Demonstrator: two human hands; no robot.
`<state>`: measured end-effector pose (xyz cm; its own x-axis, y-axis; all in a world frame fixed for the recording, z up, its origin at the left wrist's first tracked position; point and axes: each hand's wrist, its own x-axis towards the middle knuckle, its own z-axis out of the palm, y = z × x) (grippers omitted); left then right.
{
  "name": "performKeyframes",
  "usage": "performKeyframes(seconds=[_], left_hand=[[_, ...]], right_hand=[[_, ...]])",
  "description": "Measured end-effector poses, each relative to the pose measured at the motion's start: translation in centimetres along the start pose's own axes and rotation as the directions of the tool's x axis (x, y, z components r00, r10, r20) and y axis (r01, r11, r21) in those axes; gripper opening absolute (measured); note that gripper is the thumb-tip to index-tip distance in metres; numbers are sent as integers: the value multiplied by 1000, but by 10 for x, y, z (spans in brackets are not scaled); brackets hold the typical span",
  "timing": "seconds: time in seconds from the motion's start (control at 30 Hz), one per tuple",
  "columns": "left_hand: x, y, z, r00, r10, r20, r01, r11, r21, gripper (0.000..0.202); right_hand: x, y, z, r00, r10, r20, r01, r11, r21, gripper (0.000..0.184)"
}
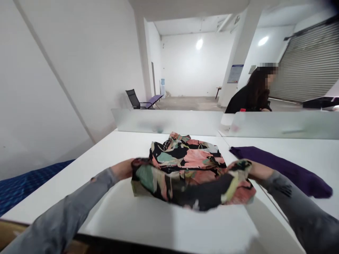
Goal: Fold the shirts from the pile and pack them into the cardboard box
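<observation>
A patterned shirt [197, 158] in black, coral pink and green lies across the white table, its collar end pointing away from me. The near part of the shirt is lifted and sags between my hands, blurred by motion. At its left corner my left hand [125, 170] is closed on the fabric, the fingers mostly covered by the cloth. On the opposite side my right hand [259, 170] grips the other corner, its fingers also largely behind the fabric. Both forearms are in grey sleeves.
To the right lies a folded dark purple cloth [280, 169] on the white table [106, 148]. A frosted divider [169, 121] runs along the table's far edge. Beyond it, a person in black [246, 95] leans at the right. A blue patterned cloth [31, 181] is at the left.
</observation>
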<state>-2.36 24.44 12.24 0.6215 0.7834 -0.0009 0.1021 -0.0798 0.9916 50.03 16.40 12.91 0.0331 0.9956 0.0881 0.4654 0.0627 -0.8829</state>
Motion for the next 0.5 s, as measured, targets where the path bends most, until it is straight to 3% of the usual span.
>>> performKeyframes(seconds=[0.07, 0.17, 0.23, 0.37, 0.5], left_hand=[[59, -2, -16, 991, -56, -124, 39, 990, -137, 40], [132, -22, -25, 974, -109, -198, 80, 986, -147, 47], [161, -45, -25, 962, -136, -238, 107, 985, -133, 51], [176, -84, -30, 930, -132, -342, 104, 990, -99, 58], [173, -92, -40, 880, -59, -471, 76, 997, 18, 48]], right_hand=[[55, 5, 5, 993, 51, 104, -64, 989, 130, 41], [115, 30, 22, 996, 85, -14, -82, 987, 141, 35], [137, 53, 33, 991, 115, -60, -107, 987, 123, 35], [148, 90, 39, 982, 140, -130, -120, 981, 152, 42], [151, 103, 34, 958, 132, -253, -97, 984, 147, 45]])
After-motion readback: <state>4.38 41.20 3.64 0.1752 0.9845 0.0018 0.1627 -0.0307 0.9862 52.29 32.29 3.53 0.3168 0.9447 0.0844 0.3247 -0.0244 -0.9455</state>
